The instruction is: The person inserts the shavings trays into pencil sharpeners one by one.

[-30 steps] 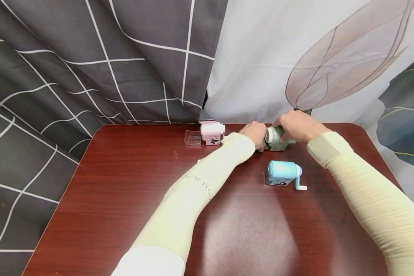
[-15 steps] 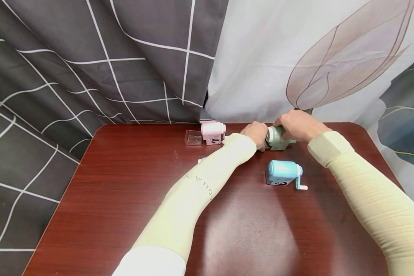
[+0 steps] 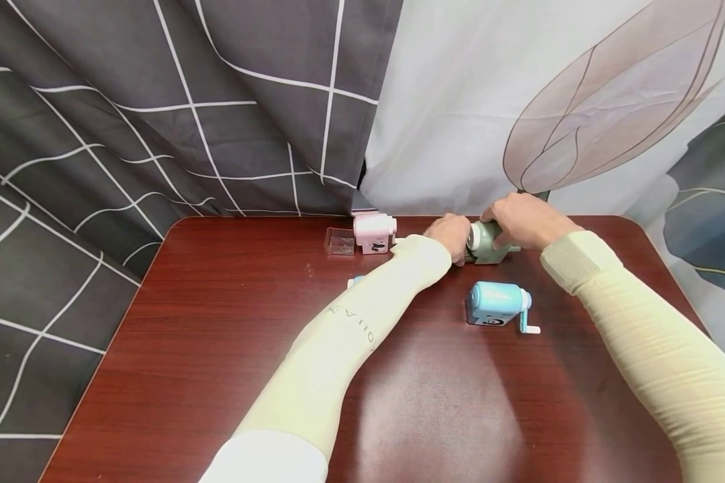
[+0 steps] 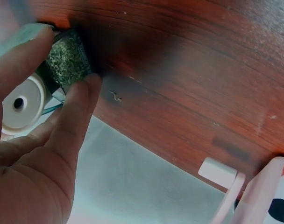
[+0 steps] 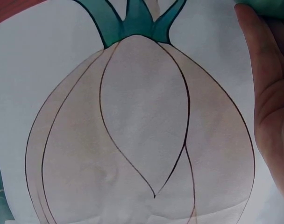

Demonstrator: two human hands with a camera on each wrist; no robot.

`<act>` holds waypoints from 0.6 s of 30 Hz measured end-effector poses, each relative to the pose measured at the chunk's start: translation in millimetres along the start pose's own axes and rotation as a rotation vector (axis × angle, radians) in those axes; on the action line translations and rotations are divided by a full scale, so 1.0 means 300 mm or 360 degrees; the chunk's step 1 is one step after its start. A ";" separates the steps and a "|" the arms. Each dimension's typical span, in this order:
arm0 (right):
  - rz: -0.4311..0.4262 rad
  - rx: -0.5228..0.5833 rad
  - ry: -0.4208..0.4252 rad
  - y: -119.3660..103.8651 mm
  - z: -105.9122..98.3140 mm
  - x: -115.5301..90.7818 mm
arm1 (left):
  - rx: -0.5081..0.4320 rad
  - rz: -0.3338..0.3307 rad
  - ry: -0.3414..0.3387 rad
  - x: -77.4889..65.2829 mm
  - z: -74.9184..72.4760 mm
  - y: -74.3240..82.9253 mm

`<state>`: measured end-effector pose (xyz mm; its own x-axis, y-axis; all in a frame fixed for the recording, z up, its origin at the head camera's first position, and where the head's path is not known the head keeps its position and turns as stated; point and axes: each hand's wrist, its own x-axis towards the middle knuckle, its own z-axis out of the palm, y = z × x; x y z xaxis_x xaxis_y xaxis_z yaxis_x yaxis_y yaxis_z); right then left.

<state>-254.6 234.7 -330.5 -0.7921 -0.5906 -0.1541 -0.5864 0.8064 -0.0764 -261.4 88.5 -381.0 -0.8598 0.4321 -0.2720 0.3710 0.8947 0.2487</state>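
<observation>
At the back right of the table, a green hand-crank pencil sharpener (image 3: 491, 251) stands between my two hands. My left hand (image 3: 449, 236) is at its near-left end, thumb and fingers on either side of its shavings drawer (image 4: 67, 60). That drawer, seen in the left wrist view, is packed with shavings beside the sharpener's round white face (image 4: 32, 108). From above and the right, my right hand (image 3: 527, 220) grips the sharpener's body. Only an edge of the right hand and a bit of green show in the right wrist view.
A pink sharpener (image 3: 373, 235) stands left of my left hand, beside a clear drawer (image 3: 340, 242). In front of the green one is a blue sharpener (image 3: 497, 302), crank to the right. A small blue-white piece (image 3: 354, 281) is partly hidden by my left forearm. Curtains (image 3: 435, 134) hang behind.
Both hands stay at the green sharpener with barely any movement. Slightly less of the dark drawer shows beside my left hand, and more of the blue-white piece appears past my forearm.
</observation>
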 end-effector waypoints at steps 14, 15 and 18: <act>-0.0017 0.0005 -0.0003 0.005 0.003 -0.001 | 0.0002 0.0001 0.0001 -0.002 0.004 0.012; -0.0016 0.0005 -0.0003 0.006 0.004 -0.001 | 0.0000 0.0001 0.0003 -0.002 0.003 0.012; -0.0017 0.0003 0.0002 0.007 0.004 0.000 | -0.0002 -0.0005 0.0003 -0.001 0.003 0.013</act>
<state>-255.6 236.6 -332.0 -0.7859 -0.5994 -0.1520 -0.5947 0.8000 -0.0802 -259.5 92.0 -380.8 -0.8617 0.4291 -0.2709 0.3679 0.8959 0.2490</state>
